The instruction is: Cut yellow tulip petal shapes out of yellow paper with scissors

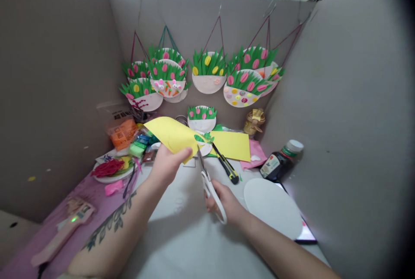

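A curved sheet of yellow paper point(175, 134) is pinched in my left hand point(168, 162), thumb on top, raised over the table. My right hand point(223, 201) grips white-handled scissors point(210, 192), whose blades point up and away beside the paper's right edge. Whether the blades touch the paper I cannot tell. Just beyond the scissors lies a yellow and black utility knife point(227, 164). Behind it is a second yellow sheet point(233, 145), lying flat. Green paper pieces point(207, 137) show past the held sheet, partly hidden by it.
Paper-plate baskets point(209, 82) with paper grass and flowers hang along the back wall. At left are a hot glue gun point(69, 227) and a plate of red cord point(110, 168). At right stand a dark bottle point(279, 164) and a white paper disc point(272, 205), lying partly over a lit screen point(306, 231).
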The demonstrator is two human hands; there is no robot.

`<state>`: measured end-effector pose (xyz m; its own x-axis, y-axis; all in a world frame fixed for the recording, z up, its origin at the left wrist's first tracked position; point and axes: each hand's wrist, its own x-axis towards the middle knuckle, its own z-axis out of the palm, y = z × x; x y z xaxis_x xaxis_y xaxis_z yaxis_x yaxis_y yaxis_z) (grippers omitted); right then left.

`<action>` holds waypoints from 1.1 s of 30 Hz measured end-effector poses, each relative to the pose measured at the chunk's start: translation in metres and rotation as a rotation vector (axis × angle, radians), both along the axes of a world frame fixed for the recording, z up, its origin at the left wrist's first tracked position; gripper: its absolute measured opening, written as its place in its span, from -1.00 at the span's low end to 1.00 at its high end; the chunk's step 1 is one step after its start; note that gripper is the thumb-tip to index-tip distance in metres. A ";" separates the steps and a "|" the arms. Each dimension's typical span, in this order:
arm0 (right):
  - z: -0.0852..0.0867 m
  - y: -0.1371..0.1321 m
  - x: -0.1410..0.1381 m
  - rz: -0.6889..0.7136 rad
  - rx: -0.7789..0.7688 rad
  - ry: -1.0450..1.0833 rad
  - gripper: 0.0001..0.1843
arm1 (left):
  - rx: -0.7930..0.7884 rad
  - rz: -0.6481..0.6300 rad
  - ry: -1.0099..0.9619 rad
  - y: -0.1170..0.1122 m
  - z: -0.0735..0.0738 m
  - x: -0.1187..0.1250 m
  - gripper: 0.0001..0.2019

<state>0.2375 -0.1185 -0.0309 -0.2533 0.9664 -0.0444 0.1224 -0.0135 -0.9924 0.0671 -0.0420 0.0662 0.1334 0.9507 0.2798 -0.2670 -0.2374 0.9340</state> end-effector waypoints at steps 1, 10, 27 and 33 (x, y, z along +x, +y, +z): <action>0.000 0.000 0.000 0.000 0.005 -0.002 -0.77 | 0.003 -0.004 0.018 0.000 0.001 -0.001 -0.60; -0.001 0.000 0.001 0.012 0.011 0.031 -0.79 | 0.021 -0.008 0.110 -0.005 0.008 -0.004 -0.64; 0.006 -0.002 0.001 0.023 -0.020 0.035 -0.79 | 0.000 -0.093 0.211 -0.005 0.017 -0.013 -0.65; 0.005 -0.002 0.002 0.027 -0.026 0.038 -0.80 | -0.006 -0.084 0.209 -0.005 0.018 -0.013 -0.63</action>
<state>0.2395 -0.1208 -0.0254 -0.2811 0.9578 -0.0594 0.0855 -0.0366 -0.9957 0.0542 -0.0467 0.0844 0.2667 0.9354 0.2321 -0.0866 -0.2166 0.9724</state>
